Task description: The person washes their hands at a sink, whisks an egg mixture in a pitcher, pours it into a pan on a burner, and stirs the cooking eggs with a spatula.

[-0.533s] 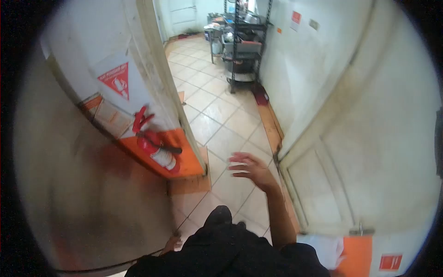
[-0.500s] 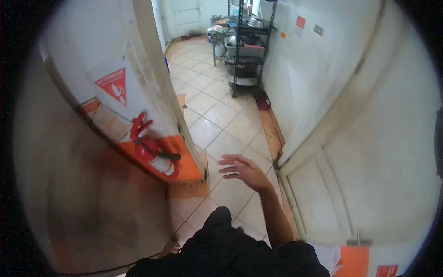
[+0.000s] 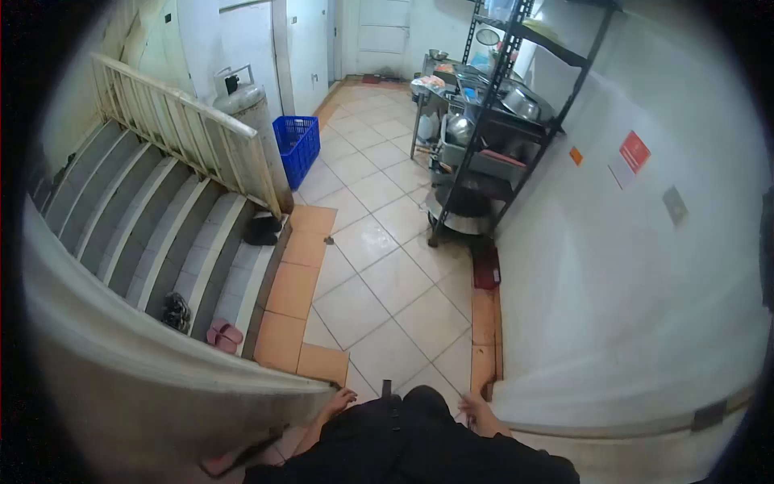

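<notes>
My left hand (image 3: 343,398) hangs low beside my dark clothing, close to the wall end at the doorway. Its fingers are loosely bent and partly apart, with nothing visible in them. On the other side, my right hand (image 3: 477,410) is lowered near the right wall's foot. Its fingers point forward, slightly spread, and I see no object in them. Between and ahead of the hands runs the tiled floor (image 3: 393,278).
Stairs (image 3: 181,218) with a white railing (image 3: 181,117) rise at left; pink slippers (image 3: 224,335) lie on the lowest step. Beyond stand a gas cylinder (image 3: 242,101) and a blue crate (image 3: 297,149). A black metal rack (image 3: 484,113) with cookware stands along the right wall.
I have moved forward through the doorway; the fire extinguisher has left view and the stairs have appeared. My right hand has dropped from its raised position to my side.
</notes>
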Motion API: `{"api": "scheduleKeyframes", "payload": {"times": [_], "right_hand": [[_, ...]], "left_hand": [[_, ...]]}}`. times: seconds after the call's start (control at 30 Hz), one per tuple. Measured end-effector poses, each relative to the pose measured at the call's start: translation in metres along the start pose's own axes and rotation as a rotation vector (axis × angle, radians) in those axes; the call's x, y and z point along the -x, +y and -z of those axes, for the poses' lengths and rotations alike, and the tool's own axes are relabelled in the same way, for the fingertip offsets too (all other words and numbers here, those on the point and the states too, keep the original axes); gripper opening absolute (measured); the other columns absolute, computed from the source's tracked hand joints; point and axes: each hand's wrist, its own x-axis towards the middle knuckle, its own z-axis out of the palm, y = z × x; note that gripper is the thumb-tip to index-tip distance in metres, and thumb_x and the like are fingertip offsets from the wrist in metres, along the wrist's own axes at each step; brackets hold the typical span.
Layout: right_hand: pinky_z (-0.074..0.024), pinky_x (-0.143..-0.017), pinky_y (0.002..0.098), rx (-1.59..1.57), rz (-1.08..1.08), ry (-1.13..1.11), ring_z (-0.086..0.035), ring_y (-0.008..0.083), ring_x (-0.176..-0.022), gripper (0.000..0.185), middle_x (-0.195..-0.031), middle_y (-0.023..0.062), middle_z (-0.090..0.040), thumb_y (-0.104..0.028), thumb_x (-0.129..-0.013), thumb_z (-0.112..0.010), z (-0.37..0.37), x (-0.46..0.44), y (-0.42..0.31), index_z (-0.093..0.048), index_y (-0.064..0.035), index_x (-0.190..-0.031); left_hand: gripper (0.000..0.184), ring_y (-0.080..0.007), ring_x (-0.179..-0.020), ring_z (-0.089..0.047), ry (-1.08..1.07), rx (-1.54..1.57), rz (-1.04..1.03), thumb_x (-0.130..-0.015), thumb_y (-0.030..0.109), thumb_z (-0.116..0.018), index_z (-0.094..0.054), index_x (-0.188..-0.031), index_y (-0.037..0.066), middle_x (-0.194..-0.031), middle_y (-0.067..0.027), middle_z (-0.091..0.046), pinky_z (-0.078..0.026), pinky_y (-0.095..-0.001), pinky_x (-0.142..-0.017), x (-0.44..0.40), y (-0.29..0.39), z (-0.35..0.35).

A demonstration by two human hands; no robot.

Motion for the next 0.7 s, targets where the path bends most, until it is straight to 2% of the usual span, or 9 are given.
{"api": "scheduleKeyframes", "payload": {"times": [0.1, 0.27, 0.37, 0.47, 0.53, 0.57, 0.6, 0.63, 0.7], "right_hand": [[-0.0466, -0.054, 0.0346, 0.121, -0.243, 0.204, -0.058, 0.0223, -0.066, 0.023, -0.076, 0.0118, -0.057, -0.019, -0.077, -0.052, 0.039, 0.047, -0.026, -0.054, -0.0016, -0.092], [-0.0463, -0.057, 0.0369, 0.560, -0.159, 0.109, -0.058, 0.0254, -0.067, 0.021, -0.076, 0.0144, -0.058, -0.018, -0.076, -0.051, -0.014, -0.026, -0.192, -0.056, -0.0014, -0.086], [-0.0461, -0.059, 0.0383, 1.127, 0.208, -0.030, -0.058, 0.0273, -0.068, 0.019, -0.075, 0.0160, -0.059, -0.018, -0.076, -0.050, -0.070, -0.115, -0.351, -0.057, -0.0013, -0.083], [-0.0459, -0.061, 0.0397, 1.726, 0.916, -0.058, -0.058, 0.0292, -0.069, 0.019, -0.075, 0.0176, -0.060, -0.017, -0.075, -0.049, -0.167, -0.204, -0.539, -0.058, -0.0011, -0.080], [-0.0458, -0.062, 0.0406, 1.601, 1.244, 0.016, -0.059, 0.0305, -0.069, 0.019, -0.075, 0.0187, -0.060, -0.017, -0.075, -0.049, -0.245, -0.240, -0.664, -0.058, -0.0011, -0.078], [-0.0452, -0.070, 0.0403, 1.238, 0.887, 0.035, -0.059, 0.0332, -0.074, 0.030, -0.074, 0.0210, -0.060, -0.020, -0.078, -0.042, -0.310, -0.150, -0.758, -0.062, 0.0007, -0.079], [-0.0456, -0.069, 0.0389, 0.824, 0.849, -0.089, -0.060, 0.0310, -0.072, 0.031, -0.073, 0.0200, -0.060, -0.025, -0.079, -0.044, -0.355, -0.128, -0.812, -0.062, 0.0002, -0.079], [-0.0466, -0.052, 0.0268, 0.682, 0.929, -0.260, -0.057, 0.0140, -0.059, 0.025, -0.073, 0.0060, -0.061, -0.021, -0.084, -0.046, -0.397, -0.153, -0.860, -0.057, -0.0034, -0.097], [-0.0468, -0.055, 0.0255, 0.423, 0.944, -0.395, -0.057, 0.0116, -0.066, 0.023, -0.080, 0.0051, -0.060, -0.017, -0.084, -0.045, -0.461, -0.105, -0.943, -0.056, -0.0039, -0.099]], "left_hand": [[0.030, -0.0185, -0.075, -0.055, 0.140, -0.204, -0.025, -0.085, 0.028, -0.051, -0.055, -0.097, 0.001, -0.084, -0.0091, -0.059, -0.045, -0.0301, -0.068, -0.014, 0.071, 0.030], [0.025, -0.0211, -0.078, -0.055, 0.281, 0.416, 0.322, -0.086, 0.020, -0.048, -0.051, -0.098, -0.002, -0.094, -0.0137, -0.055, -0.046, -0.0346, -0.068, -0.132, 0.073, 0.103], [0.025, -0.0214, -0.090, -0.054, 0.369, 0.379, 0.501, -0.088, 0.022, -0.041, -0.048, -0.102, 0.002, -0.097, -0.0109, -0.053, -0.045, -0.0361, -0.075, -0.174, 0.213, 0.163], [0.027, -0.0202, -0.087, -0.054, 0.575, 0.645, 0.213, -0.088, 0.026, -0.040, -0.049, -0.100, 0.004, -0.095, -0.0090, -0.053, -0.045, -0.0346, -0.073, -0.207, 0.306, 0.195], [0.027, -0.0191, -0.087, -0.054, 0.551, 0.693, 0.253, -0.087, 0.026, -0.041, -0.050, -0.101, 0.005, -0.093, -0.0077, -0.054, -0.045, -0.0337, -0.072, -0.238, 0.328, 0.219], [0.026, -0.0180, -0.086, -0.054, 0.530, 0.747, 0.265, -0.086, 0.026, -0.041, -0.050, -0.101, 0.006, -0.091, -0.0064, -0.055, -0.045, -0.0329, -0.070, -0.266, 0.326, 0.237], [0.024, -0.0158, -0.078, -0.054, 0.398, 0.761, 0.354, -0.085, 0.026, -0.043, -0.051, -0.101, 0.009, -0.085, -0.0029, -0.055, -0.044, -0.0319, -0.068, -0.296, 0.299, 0.259], [0.024, -0.0158, -0.078, -0.054, 0.396, 0.756, 0.356, -0.085, 0.026, -0.043, -0.051, -0.101, 0.009, -0.085, -0.0029, -0.055, -0.044, -0.0319, -0.068, -0.325, 0.284, 0.266], [0.023, -0.0154, -0.076, -0.053, 0.379, 0.655, 0.462, -0.085, 0.027, -0.043, -0.051, -0.098, 0.009, -0.083, -0.0032, -0.055, -0.044, -0.0312, -0.067, -0.348, 0.312, 0.293]]}}
